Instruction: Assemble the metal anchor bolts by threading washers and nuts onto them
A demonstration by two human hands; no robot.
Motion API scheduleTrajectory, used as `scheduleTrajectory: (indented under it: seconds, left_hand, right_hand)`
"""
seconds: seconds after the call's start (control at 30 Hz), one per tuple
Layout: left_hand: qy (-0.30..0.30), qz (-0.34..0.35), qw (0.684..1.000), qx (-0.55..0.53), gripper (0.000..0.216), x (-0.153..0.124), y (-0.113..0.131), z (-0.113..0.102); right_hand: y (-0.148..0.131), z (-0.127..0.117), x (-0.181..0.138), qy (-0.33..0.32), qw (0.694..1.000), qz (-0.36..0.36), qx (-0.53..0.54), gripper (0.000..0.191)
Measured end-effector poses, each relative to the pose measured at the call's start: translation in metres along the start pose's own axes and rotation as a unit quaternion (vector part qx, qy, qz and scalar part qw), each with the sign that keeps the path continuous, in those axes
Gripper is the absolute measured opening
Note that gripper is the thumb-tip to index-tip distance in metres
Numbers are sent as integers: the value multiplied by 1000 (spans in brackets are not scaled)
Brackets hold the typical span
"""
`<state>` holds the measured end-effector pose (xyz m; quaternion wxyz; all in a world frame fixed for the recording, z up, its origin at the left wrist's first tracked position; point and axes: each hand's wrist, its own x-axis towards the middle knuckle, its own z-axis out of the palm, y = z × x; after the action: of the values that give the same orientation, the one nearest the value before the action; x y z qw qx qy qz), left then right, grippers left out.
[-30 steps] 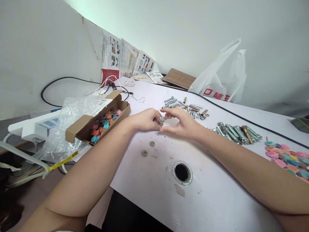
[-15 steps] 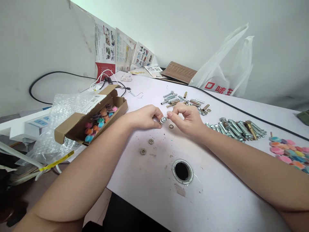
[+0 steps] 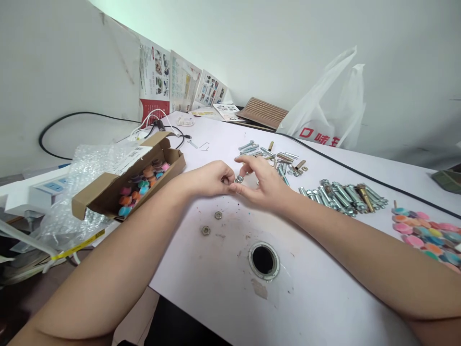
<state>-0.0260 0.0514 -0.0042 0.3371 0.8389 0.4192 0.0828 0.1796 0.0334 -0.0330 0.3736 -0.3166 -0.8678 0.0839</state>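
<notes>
My left hand (image 3: 215,179) is closed, its thumb and fingertips pinching a metal bolt (image 3: 239,179) whose end with a nut points toward the right hand. Most of the bolt is hidden by the fingers. My right hand (image 3: 262,183) is beside it, thumb and index finger spread apart around the bolt's end, the thumb at or very near it. Two loose hex nuts lie on the table in front of the left hand, an upper nut (image 3: 218,215) and a lower nut (image 3: 205,230).
Behind the right hand lie loose bolts and sleeves (image 3: 252,149). Several assembled expansion bolts (image 3: 345,196) lie right, near colourful caps (image 3: 425,228). A cardboard box (image 3: 93,188) of coloured caps stands left. The table (image 3: 201,293) has a round hole (image 3: 264,260). A black cable (image 3: 345,166) crosses behind.
My right hand has moved left to the bolt, its thumb and index finger spreading apart. The washer seen below it is now mostly or wholly hidden. The whole view has shifted slightly.
</notes>
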Motion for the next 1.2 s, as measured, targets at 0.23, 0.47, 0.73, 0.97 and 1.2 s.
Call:
scheduleTrajectory:
  seconds: [0.23, 0.47, 0.73, 0.97, 1.2]
  left_hand:
    - [-4, -11, 1000, -23, 26, 1, 1, 2]
    - [7, -9, 1000, 1, 23, 2, -1, 2]
    - [4, 6, 1000, 26, 26, 0, 5, 3]
    - [54, 10, 996, 67, 22, -5, 9, -3]
    - [108, -61, 991, -46, 28, -8, 7, -12]
  right_hand:
    - [8, -11, -2, -13, 992, -46, -113, 35]
    - [6, -16, -5, -45, 990, -105, -78, 29]
    - [6, -19, -6, -26, 986, -74, -151, 35]
    - [11, -9, -6, 10, 993, -72, -95, 12]
    - [18, -3, -4, 26, 997, 55, -55, 48]
